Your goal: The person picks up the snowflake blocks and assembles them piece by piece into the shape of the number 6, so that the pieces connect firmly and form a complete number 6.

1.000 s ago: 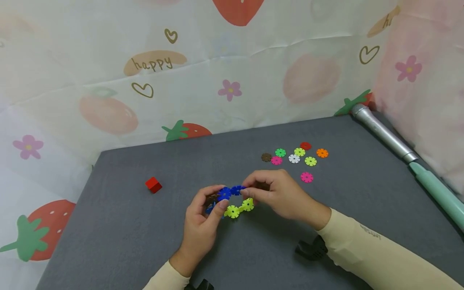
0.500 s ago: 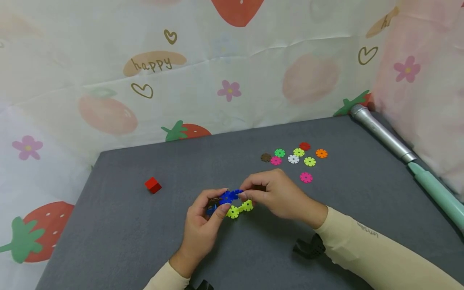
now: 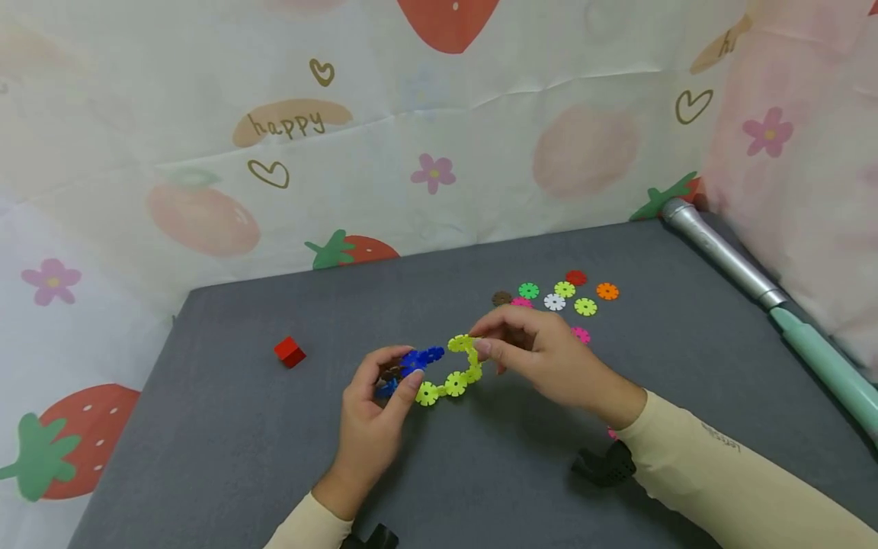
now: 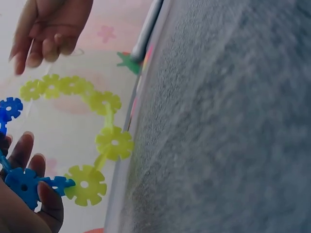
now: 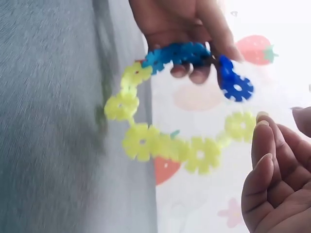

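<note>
I see my left hand over the middle of the grey mat, fingers curled round the blue end of a chain of snap-together discs. The chain is held up off the mat. Its blue discs sit in that grip; the yellow discs curve away toward 3 o'clock and loop back up to 12.

My right hand is at 3 o'clock of the chain. In the head view its thumb and forefinger are at the top yellow disc and seem to pinch it. The right wrist view shows the fingertips just beside that disc, and the left wrist view shows that hand loosely curled just above the yellow end, so I cannot tell whether it has a real hold. The two hands are apart, joined only by the chain.

At 1 o'clock of the hands, loose discs lie flat in a cluster: green, yellow, white, orange, red, brown and pink, partly hidden behind the right hand. At 9 o'clock, well apart, a red cube sits on the mat. A silver and green pole lies along the mat's right edge. A strawberry-print cloth hangs behind.
</note>
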`<state>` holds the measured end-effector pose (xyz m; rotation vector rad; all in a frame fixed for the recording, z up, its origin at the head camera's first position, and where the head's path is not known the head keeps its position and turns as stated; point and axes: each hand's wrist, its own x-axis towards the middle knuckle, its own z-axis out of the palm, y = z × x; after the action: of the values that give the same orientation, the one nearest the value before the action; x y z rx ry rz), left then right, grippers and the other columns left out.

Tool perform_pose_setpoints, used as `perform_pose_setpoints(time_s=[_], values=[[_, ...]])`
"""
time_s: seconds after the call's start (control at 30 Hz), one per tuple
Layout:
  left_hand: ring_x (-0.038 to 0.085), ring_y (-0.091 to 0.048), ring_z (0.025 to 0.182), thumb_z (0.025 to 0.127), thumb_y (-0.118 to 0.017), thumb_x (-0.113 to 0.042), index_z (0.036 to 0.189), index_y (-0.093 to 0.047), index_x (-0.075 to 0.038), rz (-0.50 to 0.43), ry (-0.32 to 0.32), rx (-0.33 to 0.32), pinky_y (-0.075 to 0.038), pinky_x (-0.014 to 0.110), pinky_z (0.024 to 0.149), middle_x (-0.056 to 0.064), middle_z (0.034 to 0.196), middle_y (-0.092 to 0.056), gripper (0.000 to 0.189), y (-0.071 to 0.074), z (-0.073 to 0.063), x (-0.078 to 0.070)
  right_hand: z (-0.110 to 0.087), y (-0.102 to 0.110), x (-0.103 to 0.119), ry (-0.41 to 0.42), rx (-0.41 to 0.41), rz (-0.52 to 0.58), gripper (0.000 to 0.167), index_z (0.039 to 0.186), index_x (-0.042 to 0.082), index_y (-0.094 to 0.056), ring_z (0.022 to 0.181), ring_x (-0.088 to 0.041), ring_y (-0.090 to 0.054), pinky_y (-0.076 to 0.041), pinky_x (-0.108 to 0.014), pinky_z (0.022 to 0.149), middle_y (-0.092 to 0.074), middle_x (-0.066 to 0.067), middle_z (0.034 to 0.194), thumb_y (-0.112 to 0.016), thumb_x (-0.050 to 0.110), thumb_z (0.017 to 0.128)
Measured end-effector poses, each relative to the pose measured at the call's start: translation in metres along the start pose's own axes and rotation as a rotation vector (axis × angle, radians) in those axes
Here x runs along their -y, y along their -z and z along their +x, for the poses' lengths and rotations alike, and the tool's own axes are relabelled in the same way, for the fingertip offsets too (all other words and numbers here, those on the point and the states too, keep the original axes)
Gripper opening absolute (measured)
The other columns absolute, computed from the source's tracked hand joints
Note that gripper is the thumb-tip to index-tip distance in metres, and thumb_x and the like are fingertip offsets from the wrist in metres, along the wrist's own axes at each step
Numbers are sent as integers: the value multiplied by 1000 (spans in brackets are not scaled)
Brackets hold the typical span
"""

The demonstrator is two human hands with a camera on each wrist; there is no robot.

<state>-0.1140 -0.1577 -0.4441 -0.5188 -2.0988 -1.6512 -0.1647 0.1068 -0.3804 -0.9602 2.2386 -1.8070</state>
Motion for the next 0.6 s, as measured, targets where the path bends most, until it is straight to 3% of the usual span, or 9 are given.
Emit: perform_pose_setpoints(time_s=[0.3, 0.4, 0.6], values=[[24, -68, 106, 105, -71, -1, 136, -65, -3, 85, 1, -10, -54, 29, 94, 2, 121, -70, 32, 3, 0, 5, -24, 34, -13, -107, -63, -28, 16, 124, 7, -73, 88, -40, -69, -61, -45, 81, -72, -12, 106, -70, 11, 109], [25, -68, 108, 105, -71, 0, 136, -65, -2, 79, 1, -21, -54, 29, 95, 4, 122, -71, 32, 3, 0, 5, -35, 46, -20, -122, -69, -28, 17, 126, 6, -73, 93, -44, -69, -61, -43, 83, -72, -15, 110, -68, 11, 110], [26, -65, 104, 106, -70, -2, 140, -64, -6, 39, 37, -33, -55, 30, 92, 5, 118, -70, 35, 3, 0, 2, -62, 69, -36, -146, -86, -38, 22, 131, 1, -70, 102, -37, -70, -61, -38, 87, -70, -24, 120, -65, 10, 111]])
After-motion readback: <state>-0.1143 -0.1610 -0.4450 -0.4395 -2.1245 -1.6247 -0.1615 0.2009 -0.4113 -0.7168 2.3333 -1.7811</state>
